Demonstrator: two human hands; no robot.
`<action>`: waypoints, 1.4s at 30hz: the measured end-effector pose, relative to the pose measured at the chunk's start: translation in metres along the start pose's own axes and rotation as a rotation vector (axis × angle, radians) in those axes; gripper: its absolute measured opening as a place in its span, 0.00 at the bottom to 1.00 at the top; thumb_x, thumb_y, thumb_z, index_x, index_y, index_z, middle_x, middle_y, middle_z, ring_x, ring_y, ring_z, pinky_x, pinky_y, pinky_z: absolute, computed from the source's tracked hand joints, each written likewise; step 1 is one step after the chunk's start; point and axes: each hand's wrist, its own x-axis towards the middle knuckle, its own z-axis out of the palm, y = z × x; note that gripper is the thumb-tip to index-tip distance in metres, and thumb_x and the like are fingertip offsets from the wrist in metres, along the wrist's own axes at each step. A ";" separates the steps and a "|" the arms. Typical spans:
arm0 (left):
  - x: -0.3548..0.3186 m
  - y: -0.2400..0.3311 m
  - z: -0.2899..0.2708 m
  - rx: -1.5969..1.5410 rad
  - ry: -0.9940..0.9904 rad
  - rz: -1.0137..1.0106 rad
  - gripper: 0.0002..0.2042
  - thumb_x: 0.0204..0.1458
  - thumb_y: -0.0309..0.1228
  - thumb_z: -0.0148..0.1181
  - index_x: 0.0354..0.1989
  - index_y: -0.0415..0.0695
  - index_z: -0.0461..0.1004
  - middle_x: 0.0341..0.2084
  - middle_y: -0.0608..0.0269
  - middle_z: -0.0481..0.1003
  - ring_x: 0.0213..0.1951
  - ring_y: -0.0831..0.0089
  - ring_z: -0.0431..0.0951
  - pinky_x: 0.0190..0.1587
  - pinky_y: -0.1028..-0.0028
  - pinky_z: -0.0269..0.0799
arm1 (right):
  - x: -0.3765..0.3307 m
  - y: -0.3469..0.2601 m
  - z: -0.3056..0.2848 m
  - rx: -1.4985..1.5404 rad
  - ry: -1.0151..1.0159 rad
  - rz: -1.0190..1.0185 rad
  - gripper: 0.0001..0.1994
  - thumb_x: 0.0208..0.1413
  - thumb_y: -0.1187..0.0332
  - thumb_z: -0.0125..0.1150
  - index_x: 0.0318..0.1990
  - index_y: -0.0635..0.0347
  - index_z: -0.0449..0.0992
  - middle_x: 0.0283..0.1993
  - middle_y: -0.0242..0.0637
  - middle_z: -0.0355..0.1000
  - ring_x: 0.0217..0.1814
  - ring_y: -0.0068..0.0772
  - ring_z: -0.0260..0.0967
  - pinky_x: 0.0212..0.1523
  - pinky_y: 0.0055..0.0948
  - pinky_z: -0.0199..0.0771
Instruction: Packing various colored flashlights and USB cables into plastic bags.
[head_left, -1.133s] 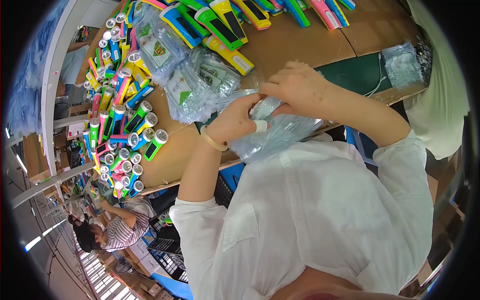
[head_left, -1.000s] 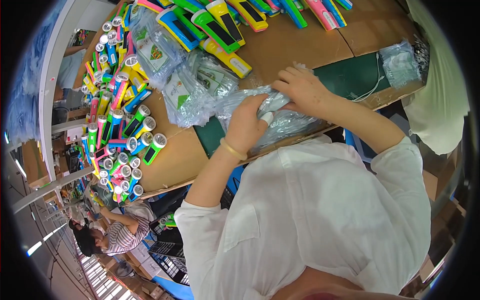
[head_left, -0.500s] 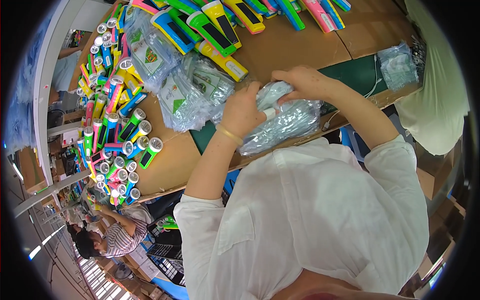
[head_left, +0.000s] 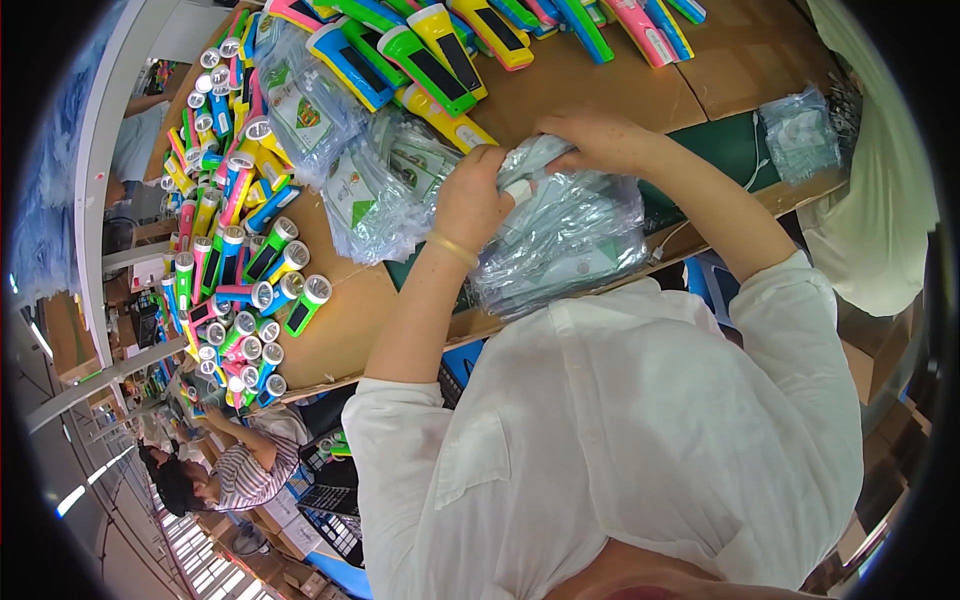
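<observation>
Plastic crinkles across my head view: a bundle of clear bags (head_left: 570, 255) lies at the near edge of the table (head_left: 335, 325), right in front of me. My left hand (head_left: 473, 203) pinches its far left end, a white wrap (head_left: 518, 191) on the thumb; my right hand (head_left: 597, 138) grasps the bunched far edge just beside it, its fingertips partly hidden. Left of the bundle are bags with printed cards (head_left: 362, 200), and farther left a crowd of colourful flashlights (head_left: 232, 248). More flashlights lie at the far side. To the right, a green mat (head_left: 706, 150) bears a white cable (head_left: 757, 150), with a small stack of bags (head_left: 802, 137) beyond it. A co-worker in a striped shirt (head_left: 252, 478) is well off to my left.
</observation>
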 end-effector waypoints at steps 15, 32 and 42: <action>-0.029 -0.009 0.019 -0.113 0.181 -0.047 0.21 0.41 0.39 0.77 0.41 0.41 0.79 0.38 0.53 0.77 0.42 0.53 0.77 0.45 0.63 0.74 | -0.024 -0.008 0.029 -0.091 0.201 0.004 0.37 0.44 0.49 0.74 0.63 0.47 0.68 0.61 0.40 0.68 0.65 0.46 0.64 0.67 0.48 0.59; -0.032 0.006 0.017 -0.362 0.027 -0.285 0.19 0.40 0.13 0.56 0.44 0.37 0.78 0.31 0.55 0.74 0.34 0.62 0.74 0.39 0.69 0.71 | -0.065 -0.064 0.064 -0.077 0.121 -0.074 0.42 0.52 0.59 0.69 0.74 0.47 0.54 0.78 0.44 0.48 0.80 0.47 0.44 0.76 0.54 0.45; -0.042 0.027 0.016 0.039 0.216 0.053 0.22 0.48 0.31 0.69 0.52 0.41 0.74 0.48 0.50 0.72 0.52 0.49 0.71 0.55 0.56 0.67 | -0.073 -0.047 -0.052 0.125 0.495 -0.118 0.25 0.54 0.70 0.68 0.61 0.51 0.72 0.67 0.45 0.64 0.66 0.52 0.65 0.63 0.45 0.69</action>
